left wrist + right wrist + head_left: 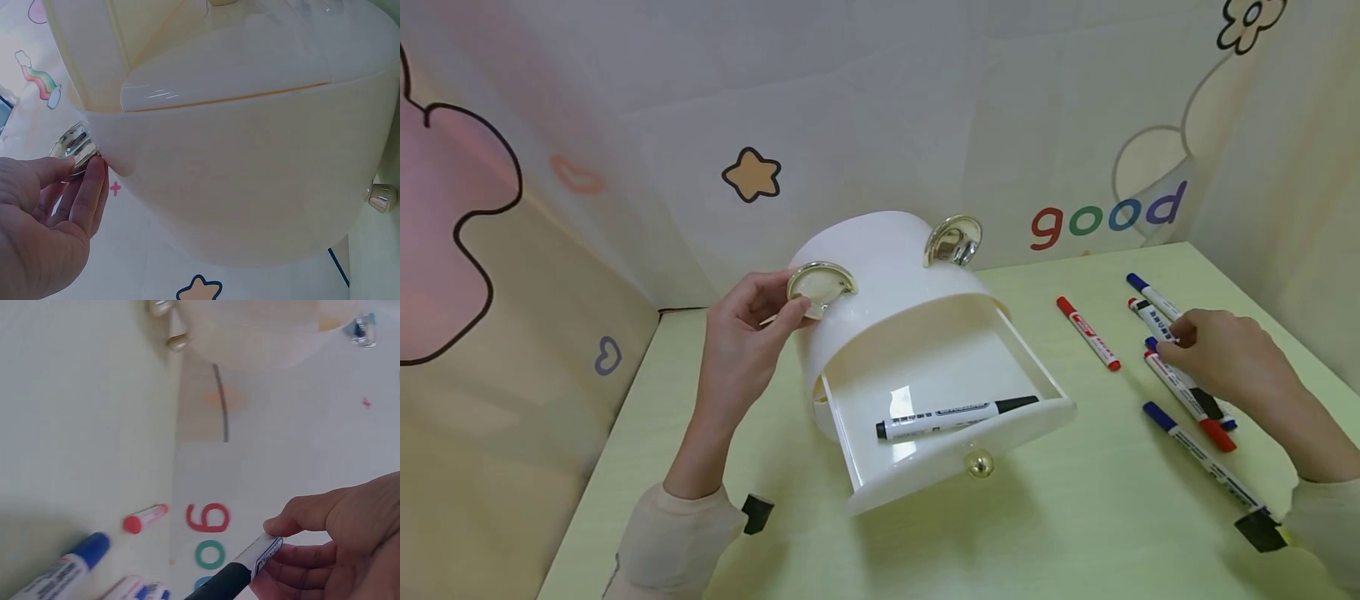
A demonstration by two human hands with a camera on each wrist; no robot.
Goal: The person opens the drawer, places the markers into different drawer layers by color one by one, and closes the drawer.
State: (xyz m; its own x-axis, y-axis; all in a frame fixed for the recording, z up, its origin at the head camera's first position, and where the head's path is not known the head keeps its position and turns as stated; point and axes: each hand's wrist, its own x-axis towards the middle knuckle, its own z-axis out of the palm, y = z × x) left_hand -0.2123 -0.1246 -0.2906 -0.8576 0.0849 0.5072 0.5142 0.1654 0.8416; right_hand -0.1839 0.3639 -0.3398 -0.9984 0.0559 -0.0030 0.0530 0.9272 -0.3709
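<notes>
A white rounded box (pixel 880 250) with gold ear-shaped pieces stands on the table, its drawer (pixel 925 358) pulled out. My left hand (pixel 741 337) pinches the left gold ear (pixel 822 286) between thumb and fingers; the left wrist view shows this ear (pixel 76 149) from the side. In the drawer lies a black-capped whiteboard marker (pixel 955 418). Over at the right, my right hand (pixel 1236 358) pinches another marker (pixel 259 553), white with a black cap, by its body. That hand is above a group of markers, partly hiding them.
Around my right hand lie a red marker (pixel 1088 333), a blue-capped marker (pixel 1153 296), a red-capped marker (pixel 1183 396) and another blue-capped marker (pixel 1206 458). A gold knob (pixel 979 463) juts from the drawer front. A printed cloth (pixel 880 108) hangs behind the table.
</notes>
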